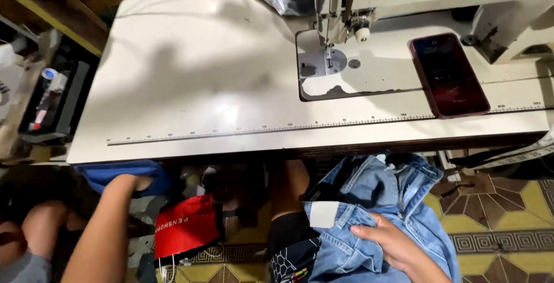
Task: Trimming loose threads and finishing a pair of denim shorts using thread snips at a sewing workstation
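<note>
No sewing yet: the right hand (398,248) presses flat on the jeans (381,202), the left hand (124,184) grabs blue cloth (115,173) under the table (190,69).

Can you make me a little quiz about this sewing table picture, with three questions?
1. True or false: the phone lies on the sewing machine table.
2. What does the right hand rest on?
A. a red bag
B. blue denim clothing
C. the phone
3. Fill in: the left hand reaches under the table edge to some ____ cloth.

Key
1. True. It lies flat, right of the needle.
2. B. The denim clothing sits on the person's lap.
3. Blue.
</note>
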